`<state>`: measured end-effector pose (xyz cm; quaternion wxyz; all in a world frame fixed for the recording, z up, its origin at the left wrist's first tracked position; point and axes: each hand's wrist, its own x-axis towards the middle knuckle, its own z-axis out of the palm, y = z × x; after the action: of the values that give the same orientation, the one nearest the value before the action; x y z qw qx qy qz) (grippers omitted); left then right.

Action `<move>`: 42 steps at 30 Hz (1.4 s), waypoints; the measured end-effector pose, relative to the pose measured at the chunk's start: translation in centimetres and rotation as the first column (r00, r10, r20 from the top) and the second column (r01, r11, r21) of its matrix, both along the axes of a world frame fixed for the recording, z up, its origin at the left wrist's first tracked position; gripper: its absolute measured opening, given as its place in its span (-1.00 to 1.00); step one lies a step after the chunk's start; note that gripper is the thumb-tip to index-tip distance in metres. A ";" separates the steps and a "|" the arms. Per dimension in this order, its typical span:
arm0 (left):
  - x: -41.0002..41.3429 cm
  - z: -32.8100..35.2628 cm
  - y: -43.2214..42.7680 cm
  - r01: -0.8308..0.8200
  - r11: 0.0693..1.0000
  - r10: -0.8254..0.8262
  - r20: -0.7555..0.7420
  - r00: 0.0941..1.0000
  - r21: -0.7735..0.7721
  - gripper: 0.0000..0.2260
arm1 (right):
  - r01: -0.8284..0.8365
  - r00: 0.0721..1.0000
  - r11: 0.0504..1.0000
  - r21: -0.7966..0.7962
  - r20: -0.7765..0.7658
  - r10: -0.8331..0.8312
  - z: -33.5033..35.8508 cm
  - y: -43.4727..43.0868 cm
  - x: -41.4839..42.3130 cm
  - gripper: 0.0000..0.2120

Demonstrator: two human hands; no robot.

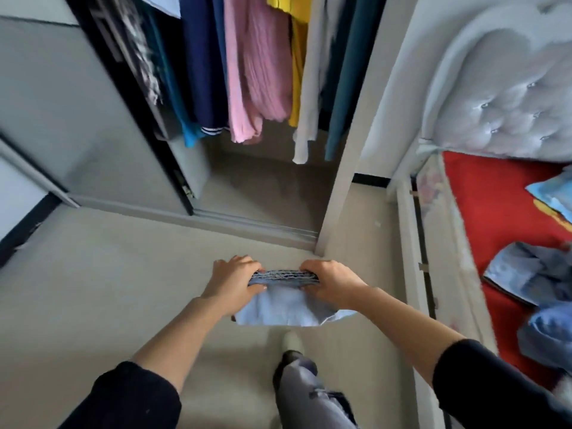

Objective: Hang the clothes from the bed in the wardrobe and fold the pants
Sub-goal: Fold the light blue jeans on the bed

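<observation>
A folded stack of light blue denim pants hangs in the air in front of me above the floor. My left hand grips its left end and my right hand grips its right end, fingers curled over the far edge. Ahead stands the open wardrobe with a pink garment, navy, yellow, white and teal clothes hanging inside. On the red bed at the right lie more blue denim clothes.
The wardrobe's sliding door stands at the left, its track along the floor. A grey post separates wardrobe from the padded headboard. My leg and foot are below the pants. Beige floor surrounds me.
</observation>
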<state>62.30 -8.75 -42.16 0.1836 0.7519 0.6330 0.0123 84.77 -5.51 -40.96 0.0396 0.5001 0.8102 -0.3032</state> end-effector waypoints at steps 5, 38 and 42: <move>-7.5 -1.9 8.5 -0.068 0.997 0.068 -0.005 0.998 -0.022 -0.80 | -0.048 0.999 0.999 0.013 0.024 0.048 -2.0 9.3 -7.9 -0.81; -36.3 -41.0 58.3 0.162 0.820 -0.019 -0.258 0.966 0.549 -0.73 | -0.069 0.884 0.924 0.377 0.453 -0.118 -38.8 57.2 -40.3 -0.69; -36.9 -46.2 64.3 0.119 0.698 0.038 -0.203 0.979 0.706 -0.80 | -0.045 0.896 0.819 0.572 0.385 -0.219 -43.9 62.2 -40.6 -0.71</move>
<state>25.43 55.54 -88.32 -0.1874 0.7750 0.5771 0.1767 44.14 56.65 -84.81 0.0543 0.5812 0.8090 0.0687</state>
